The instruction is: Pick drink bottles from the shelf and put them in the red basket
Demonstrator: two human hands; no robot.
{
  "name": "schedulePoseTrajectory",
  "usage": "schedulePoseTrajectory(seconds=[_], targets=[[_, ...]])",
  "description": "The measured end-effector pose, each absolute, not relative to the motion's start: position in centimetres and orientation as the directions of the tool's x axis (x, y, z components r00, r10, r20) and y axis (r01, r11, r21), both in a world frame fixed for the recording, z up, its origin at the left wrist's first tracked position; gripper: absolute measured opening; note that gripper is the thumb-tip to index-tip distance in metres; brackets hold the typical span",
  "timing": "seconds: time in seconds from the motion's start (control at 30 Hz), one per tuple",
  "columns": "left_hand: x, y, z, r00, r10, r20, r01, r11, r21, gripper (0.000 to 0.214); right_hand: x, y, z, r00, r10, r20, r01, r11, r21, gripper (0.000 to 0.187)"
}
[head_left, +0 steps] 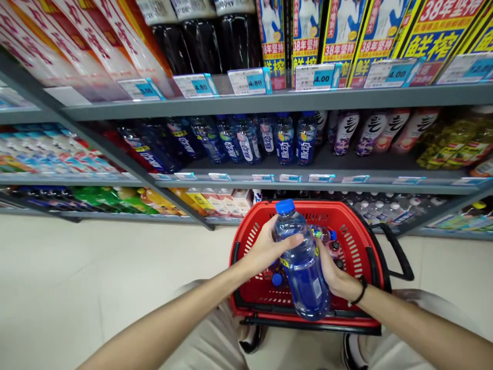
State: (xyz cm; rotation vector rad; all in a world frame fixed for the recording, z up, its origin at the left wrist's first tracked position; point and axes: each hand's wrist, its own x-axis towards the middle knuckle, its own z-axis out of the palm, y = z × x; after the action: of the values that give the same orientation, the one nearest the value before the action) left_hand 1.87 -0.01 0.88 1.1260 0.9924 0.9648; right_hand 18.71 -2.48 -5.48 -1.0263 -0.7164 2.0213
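Observation:
I hold a blue drink bottle (302, 262) with a blue cap in both hands, over a red shopping basket (360, 241). My left hand (265, 249) wraps the bottle's upper part, thumb across its front. My right hand (333, 272) grips the lower part from the right side, with a black band on its wrist. The bottle tilts with its cap up and to the left. More bottles (327, 239) lie inside the basket, partly hidden behind the held one.
Grey store shelves (269, 100) rise ahead, with matching blue bottles (285, 139) on the middle shelf, dark bottles and boxed cartons above, and price tags along the edges. The basket's black handle (398, 254) sticks out right. Pale floor spreads to the left.

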Motion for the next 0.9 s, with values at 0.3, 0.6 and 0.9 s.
schedulePoseTrajectory(seconds=[0.3, 0.6, 0.9], targets=[[2.0, 0.4, 1.7, 0.209, 0.974, -0.083, -0.005, 0.086, 0.996, 0.055, 18.7, -2.1, -5.0, -0.396, 0.693, -0.603, -0.367, -0.721, -0.587, 0.058], [3.1, -1.5, 0.0, 0.095, 0.995, -0.026, 0.194, 0.007, 0.981, 0.055, 18.3, -2.5, -5.3, -0.316, 0.799, -0.511, -0.403, -0.601, -0.691, 0.060], [3.2, -2.6, -0.6, 0.333, 0.938, 0.092, 0.115, -0.138, 0.984, 0.095, 19.2, -3.1, -4.4, -0.416, 0.603, -0.680, -0.423, -0.791, -0.443, 0.067]])
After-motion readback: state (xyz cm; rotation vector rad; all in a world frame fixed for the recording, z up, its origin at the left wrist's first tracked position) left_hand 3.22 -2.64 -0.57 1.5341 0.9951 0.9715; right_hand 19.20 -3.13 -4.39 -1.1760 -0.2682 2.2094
